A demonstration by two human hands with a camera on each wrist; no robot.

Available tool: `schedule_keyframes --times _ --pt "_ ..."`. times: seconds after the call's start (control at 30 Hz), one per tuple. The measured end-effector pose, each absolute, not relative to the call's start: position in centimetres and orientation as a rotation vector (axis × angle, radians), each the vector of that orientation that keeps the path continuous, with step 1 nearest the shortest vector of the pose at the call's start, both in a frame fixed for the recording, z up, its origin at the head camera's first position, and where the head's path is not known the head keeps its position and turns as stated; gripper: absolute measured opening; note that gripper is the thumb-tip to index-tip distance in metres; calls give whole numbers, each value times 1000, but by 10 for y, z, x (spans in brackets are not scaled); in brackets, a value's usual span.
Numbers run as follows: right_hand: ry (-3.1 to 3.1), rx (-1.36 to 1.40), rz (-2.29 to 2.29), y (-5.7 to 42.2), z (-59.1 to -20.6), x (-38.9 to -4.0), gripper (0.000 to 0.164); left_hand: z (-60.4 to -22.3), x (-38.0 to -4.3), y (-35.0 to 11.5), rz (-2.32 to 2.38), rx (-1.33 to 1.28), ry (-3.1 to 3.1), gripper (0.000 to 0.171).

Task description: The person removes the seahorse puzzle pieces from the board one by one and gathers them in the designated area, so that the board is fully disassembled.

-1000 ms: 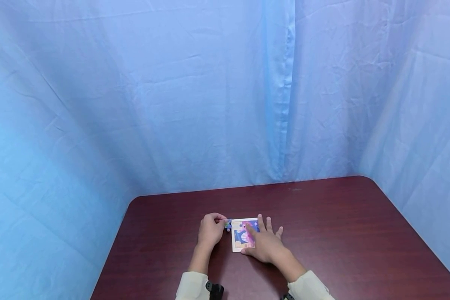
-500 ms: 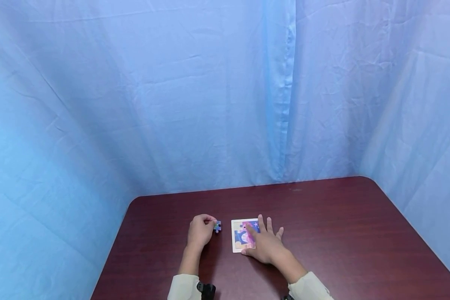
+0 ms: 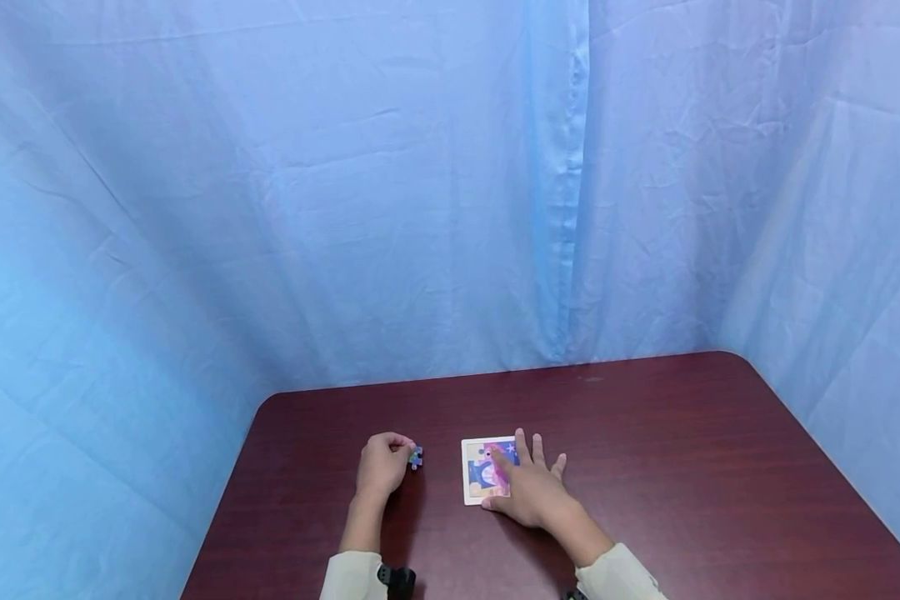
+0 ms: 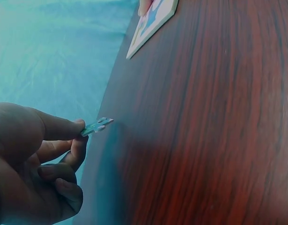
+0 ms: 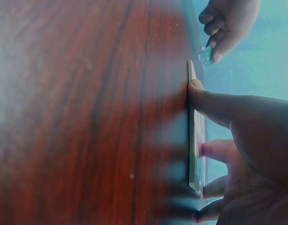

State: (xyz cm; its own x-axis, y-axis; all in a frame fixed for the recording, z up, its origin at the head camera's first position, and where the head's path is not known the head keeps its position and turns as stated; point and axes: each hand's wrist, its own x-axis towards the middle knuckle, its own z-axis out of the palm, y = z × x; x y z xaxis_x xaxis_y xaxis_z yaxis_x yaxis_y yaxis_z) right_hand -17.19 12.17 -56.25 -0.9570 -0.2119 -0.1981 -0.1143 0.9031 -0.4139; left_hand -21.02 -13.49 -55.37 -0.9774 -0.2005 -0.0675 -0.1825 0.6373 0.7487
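My left hand [image 3: 380, 467] pinches a small blue and green jigsaw piece [image 4: 98, 126] between thumb and forefinger, with the other fingers curled in below. In the left wrist view the piece is seen nearly edge-on, above the table. To its right lies a square jigsaw puzzle board [image 3: 474, 502] with a pale frame and a pink, blue and cream picture. A bare cream patch shows at its upper left corner. My right hand [image 3: 534, 490] rests on the board's right side with spread fingers, its thumb [image 5: 196, 90] at the near edge. The hand hides part of the picture.
The dark red wooden table [image 3: 682, 467] has rounded far corners. Blue cloth [image 3: 420, 208] hangs behind it and along both sides. Black wrist straps with cameras [image 3: 399, 581] sit at the pale sleeves [image 3: 354, 575].
My left hand has moved left, away from the board, carrying the jigsaw piece that overlapped the board's edge a second ago. The right hand and the board have stayed in place.
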Motion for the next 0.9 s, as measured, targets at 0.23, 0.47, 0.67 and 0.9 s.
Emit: schedule_keyframes --times 0.23,0.47,0.67,0.9 --pt "2829 -248 -611 122 -562 -171 87 -554 -210 -143 -1249 389 -2857 15" --pt "2822 -255 -614 123 -558 -170 88 -554 -211 -149 -1186 433 -2869 15" --pt "2828 -253 -611 123 -557 -170 87 -556 -211 -147 -1144 454 -2888 16" --pt "2824 -249 -623 122 -559 -169 88 -562 -214 -147 -1092 482 -2894 15"
